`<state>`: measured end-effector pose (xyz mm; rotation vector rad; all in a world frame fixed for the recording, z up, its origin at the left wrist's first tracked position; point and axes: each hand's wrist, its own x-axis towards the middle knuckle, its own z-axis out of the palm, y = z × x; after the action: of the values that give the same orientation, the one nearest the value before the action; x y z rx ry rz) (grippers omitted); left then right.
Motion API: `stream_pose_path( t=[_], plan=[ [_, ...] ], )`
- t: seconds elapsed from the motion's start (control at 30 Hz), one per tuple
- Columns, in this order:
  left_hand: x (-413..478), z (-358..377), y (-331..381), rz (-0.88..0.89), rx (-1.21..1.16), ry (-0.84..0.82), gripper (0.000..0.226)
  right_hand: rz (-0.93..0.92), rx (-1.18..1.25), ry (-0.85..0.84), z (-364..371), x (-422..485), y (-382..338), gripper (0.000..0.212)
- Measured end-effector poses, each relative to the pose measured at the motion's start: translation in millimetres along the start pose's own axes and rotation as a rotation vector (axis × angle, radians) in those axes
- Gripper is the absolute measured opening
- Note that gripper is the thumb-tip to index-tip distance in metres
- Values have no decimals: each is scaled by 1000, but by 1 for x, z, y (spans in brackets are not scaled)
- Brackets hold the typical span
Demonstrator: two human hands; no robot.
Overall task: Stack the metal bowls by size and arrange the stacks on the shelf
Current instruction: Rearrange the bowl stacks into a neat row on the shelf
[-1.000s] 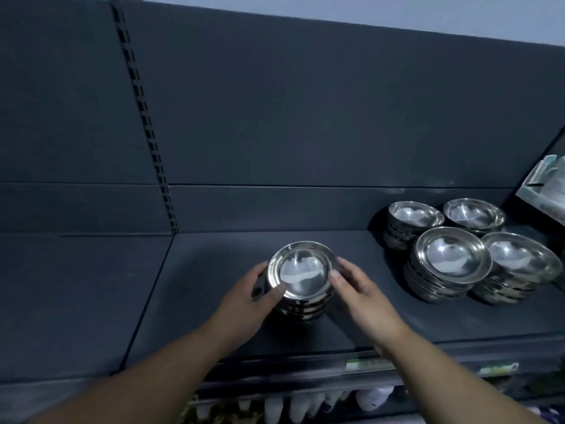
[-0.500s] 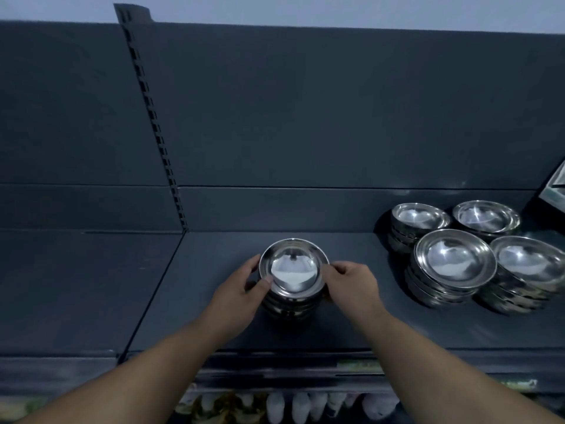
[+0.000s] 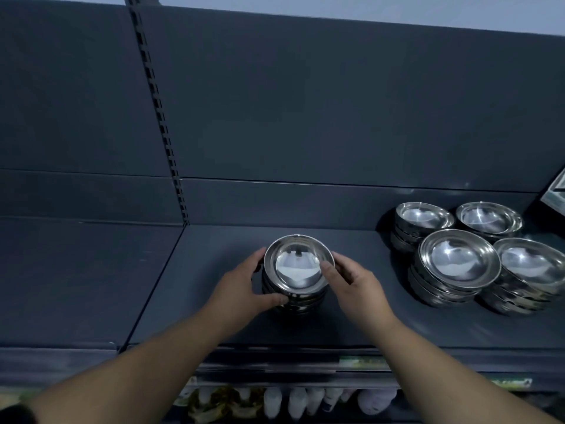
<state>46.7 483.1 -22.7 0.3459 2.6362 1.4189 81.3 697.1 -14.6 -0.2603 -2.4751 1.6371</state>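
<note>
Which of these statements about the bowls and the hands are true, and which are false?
1. The left hand and the right hand both hold the middle stack on the shelf. True.
2. To its right stand four other stacks. True.
3. The middle stack touches those stacks. False: bare shelf lies between them.
4. Its uppermost bowl lies upside down. False: the top bowl opens upward.
</note>
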Motion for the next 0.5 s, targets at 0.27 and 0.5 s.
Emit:
stream_pose_path(
  t=[0.27,0.5],
  plan=[
    [0,1,-6,17,-31,0,97,-16,-129,0,0,-1,-3,37],
    [-1,-3,4,59,-18,-4,86,-13,-175,-28,-1,-4,0,57]
  ],
)
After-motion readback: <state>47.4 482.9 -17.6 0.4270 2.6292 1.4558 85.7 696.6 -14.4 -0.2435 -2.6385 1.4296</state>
